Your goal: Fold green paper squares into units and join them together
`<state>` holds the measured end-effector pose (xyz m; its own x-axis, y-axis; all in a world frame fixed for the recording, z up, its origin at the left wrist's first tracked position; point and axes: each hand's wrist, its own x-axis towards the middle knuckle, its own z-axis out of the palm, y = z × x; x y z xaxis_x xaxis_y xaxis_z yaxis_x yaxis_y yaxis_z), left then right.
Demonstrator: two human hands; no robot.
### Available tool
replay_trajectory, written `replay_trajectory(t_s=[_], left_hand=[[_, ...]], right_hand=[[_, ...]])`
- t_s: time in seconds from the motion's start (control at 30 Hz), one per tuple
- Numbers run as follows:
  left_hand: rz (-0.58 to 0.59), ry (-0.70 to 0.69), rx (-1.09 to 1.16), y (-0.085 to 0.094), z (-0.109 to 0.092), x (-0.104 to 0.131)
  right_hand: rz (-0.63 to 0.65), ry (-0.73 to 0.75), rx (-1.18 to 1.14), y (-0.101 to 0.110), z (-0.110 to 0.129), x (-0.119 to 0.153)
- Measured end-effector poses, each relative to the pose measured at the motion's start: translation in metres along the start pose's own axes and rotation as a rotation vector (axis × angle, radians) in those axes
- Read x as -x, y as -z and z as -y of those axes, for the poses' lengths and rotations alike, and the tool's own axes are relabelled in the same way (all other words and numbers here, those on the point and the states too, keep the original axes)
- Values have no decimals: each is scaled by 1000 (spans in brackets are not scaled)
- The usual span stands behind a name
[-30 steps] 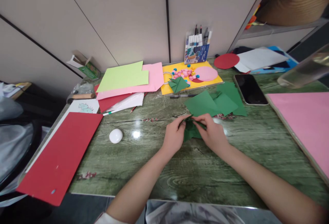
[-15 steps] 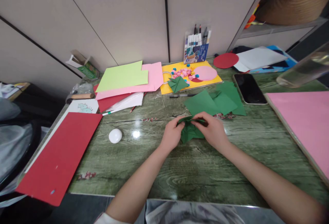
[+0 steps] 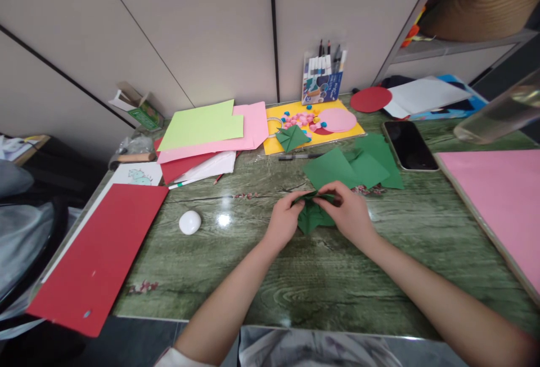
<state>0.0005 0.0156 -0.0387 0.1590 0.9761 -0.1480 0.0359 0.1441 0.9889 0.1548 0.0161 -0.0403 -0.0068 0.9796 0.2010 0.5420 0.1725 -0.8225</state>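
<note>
A folded piece of dark green paper is held over the table between both hands. My left hand pinches its left upper edge, thumb against fingers. From the right, my right hand is closed on the top edge near the middle, its fingertips close to those of the left. Parts of the folds are hidden behind the fingers. Just beyond the hands lie loose green paper sheets. Farther back, a folded green paper piece rests on the edge of a yellow sheet.
A white round object and a red sheet lie to the left. Light green paper and pink paper are stacked behind. A phone, a pink board and a clear bottle are at the right. Markers stand at the wall.
My right hand has shifted very slightly at the paper's top edge. Both hands keep hold of the green paper, and everything else stays where it was.
</note>
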Motion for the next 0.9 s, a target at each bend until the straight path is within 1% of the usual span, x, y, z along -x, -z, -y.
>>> replay_trajectory(t_s=[0.07,0.13,0.27,0.33,0.4,0.5,0.6,0.7,0.83,0.9], left_hand=[[-7,32,34,0,2,-1],[-14,58,73,0,3,-2],[-32,133,193,1,6,-5],[-30,140,196,2,7,-6],[-16,101,133,3,7,-6],[15,17,3,6,3,-5],[65,-41,-94,7,-5,-2],[88,-86,-160,6,-13,1],[72,-134,-181,3,-15,3],[29,-123,-158,3,-12,2]], right_hand=[[-5,-23,-18,0,0,-1],[22,-44,-28,1,-1,-3],[146,-93,-74,6,-1,-8],[187,-109,-110,7,-1,-9],[194,-118,-124,7,0,-9],[163,-104,-101,6,1,-7],[147,-32,-94,6,1,-6],[145,41,-93,6,0,-6],[111,76,-53,6,2,-5],[95,57,-7,5,5,-4]])
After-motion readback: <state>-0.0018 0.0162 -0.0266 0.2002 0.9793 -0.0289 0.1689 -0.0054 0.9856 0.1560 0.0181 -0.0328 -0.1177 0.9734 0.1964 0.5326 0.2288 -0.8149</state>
